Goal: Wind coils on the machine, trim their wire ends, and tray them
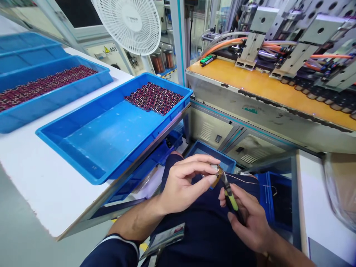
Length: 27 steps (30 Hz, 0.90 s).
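**Small wound part: in left-hand pinch, above the lap, pliers alongside**

I view through the head camera from my remote station; the small wound part sits between the thumb and fingertips of the left hand, raised above the dark-clothed lap; a thin wire trails from it towards the right.

Left fingers: closed in a light pinch, none clenched; right hand: fingers and thumb wrapped about the green-and-black handles of the pliers, metal nose at the part's edge; whether it bites the wire, I cannot tell.

Handling, my estimate: part light, body stiff, smooth enough to twist in the fingertips; wire soft, easily kinked, and the fragile element; I would take hold by the outer rim, leaving windings and wire root free of pressure; pliers heavier and rigid, best held well back on the grips.

Outward: a lower blue bin lies beyond the hands, beneath their level; on the white table to the left, a blue tray bears dark red pieces at its far end; another filled tray beside it; white fan behind; orange bench with machinery at far right.
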Tool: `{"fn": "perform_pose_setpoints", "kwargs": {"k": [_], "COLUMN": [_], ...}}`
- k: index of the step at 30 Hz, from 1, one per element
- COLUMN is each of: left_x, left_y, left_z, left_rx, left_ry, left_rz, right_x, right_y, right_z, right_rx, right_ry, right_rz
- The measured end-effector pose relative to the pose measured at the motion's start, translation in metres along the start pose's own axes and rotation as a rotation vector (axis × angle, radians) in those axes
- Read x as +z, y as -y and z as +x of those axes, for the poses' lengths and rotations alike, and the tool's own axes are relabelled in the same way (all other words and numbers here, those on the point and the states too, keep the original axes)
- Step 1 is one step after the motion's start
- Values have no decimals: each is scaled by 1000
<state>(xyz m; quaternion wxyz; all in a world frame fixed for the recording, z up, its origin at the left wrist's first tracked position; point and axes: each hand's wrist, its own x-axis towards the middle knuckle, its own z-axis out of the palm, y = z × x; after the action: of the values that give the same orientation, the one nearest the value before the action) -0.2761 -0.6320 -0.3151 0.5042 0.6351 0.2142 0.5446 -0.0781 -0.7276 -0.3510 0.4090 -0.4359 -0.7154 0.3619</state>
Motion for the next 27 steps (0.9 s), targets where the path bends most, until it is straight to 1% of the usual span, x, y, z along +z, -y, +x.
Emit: {"fn": "perform_pose_setpoints", "kwargs": {"k": [6,12,14,15,17,19,22,27], "left_x": [1,-2,-4,-6,-8,-10,-10,-9], "left_y": [0,3,6,8,13,18,22,24], "left_z": [0,0,1,1,2,2,1,-1], "left_rx": [14,4,42,83,181,236,238,264], "left_ry": [-5,13,33,45,50,39,38,57], "left_rz": [25,52,98,134,184,155,63,69], "right_x": [1,1,-1,-2,-4,-7,-12,-15], "right_y": [0,7,9,10,11,12,15,23], "right_z": [-1,5,5,5,3,-1,-8,-11], "right_rx": [-50,50,71,81,95,101,122,164], "right_ry": [-42,-99,-110,-109,-102,-85,-41,51], "right_rz": [-66,-48,-24,-10,2,-15,-54,22]}}
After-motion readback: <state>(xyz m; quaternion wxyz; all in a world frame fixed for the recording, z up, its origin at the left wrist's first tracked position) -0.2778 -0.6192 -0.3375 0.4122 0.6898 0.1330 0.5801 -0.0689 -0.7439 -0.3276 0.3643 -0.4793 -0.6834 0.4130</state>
